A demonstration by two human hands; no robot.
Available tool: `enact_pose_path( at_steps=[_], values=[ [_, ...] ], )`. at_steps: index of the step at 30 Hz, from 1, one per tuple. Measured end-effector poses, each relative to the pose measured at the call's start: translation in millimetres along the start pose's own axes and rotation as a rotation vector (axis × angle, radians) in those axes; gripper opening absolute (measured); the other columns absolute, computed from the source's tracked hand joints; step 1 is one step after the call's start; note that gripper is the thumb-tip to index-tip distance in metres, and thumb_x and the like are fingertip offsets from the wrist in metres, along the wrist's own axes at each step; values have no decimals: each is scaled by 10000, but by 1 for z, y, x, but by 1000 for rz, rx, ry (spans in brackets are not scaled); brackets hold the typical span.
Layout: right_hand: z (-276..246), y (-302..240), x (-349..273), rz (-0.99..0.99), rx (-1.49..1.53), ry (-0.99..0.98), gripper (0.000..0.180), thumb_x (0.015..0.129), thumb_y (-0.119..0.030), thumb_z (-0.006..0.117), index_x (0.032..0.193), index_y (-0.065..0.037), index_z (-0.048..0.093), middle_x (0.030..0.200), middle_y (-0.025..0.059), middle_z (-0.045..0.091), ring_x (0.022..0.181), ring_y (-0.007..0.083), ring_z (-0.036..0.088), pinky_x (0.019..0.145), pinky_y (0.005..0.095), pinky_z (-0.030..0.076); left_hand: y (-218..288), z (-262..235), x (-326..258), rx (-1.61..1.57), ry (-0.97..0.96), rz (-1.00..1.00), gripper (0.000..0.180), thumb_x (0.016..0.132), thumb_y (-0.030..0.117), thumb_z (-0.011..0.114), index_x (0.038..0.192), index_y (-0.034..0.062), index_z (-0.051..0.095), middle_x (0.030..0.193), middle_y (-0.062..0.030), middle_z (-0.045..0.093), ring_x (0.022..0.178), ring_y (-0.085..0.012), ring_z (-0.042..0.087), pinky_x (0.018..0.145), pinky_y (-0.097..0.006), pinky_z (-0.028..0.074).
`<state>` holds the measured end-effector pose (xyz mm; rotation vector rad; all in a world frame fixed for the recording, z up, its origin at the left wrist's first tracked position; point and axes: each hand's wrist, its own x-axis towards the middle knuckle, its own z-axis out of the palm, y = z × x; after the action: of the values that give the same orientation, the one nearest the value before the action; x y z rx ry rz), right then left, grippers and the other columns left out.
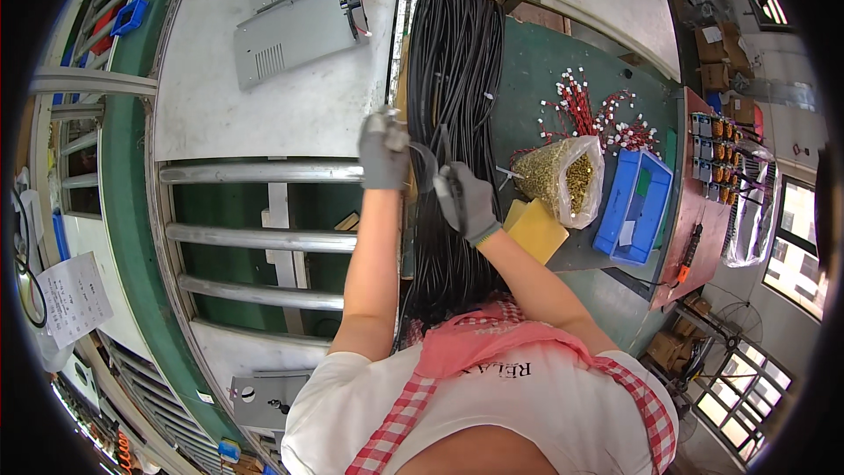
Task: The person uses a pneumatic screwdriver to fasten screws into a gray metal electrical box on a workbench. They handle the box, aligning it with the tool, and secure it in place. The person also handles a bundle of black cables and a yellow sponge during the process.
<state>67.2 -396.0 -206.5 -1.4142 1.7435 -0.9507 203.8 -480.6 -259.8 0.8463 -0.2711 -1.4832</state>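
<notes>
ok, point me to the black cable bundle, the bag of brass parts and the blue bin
black cable bundle (453, 62): head view, upper stretch of the strands.
bag of brass parts (563, 178): head view, middle of the clear bag.
blue bin (615, 211): head view, left wall.

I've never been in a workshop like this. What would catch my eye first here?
Probably the thick bundle of black cables running down the middle of the green bench, where the gloved left hand and right hand grip a cable. To the right lie a clear bag of small brass parts and a blue bin.
</notes>
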Motion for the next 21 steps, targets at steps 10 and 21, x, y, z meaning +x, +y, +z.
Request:
enact_pose_path(
  at_steps=[10,21],
  values=[
    [-76,-46,48,499,388,-203,184,884,-184,633,970,-63,526,587,2,490,428,80,449,408,228,396,10,62,8,1661,-140,26,466,946,473,464,1018,38,614,903,-185,672,889,-358,645,757,-443,502],
    [-97,-82,115,567,275,-608,185,888,-245,578,919,-64,561,605,20,558,444,106,541,388,221,415,-72,95,-37,1034,-242,-250,289,862,338,557,965,76,624,864,-135,672,790,-302,663,680,-429,518]
  ],
)
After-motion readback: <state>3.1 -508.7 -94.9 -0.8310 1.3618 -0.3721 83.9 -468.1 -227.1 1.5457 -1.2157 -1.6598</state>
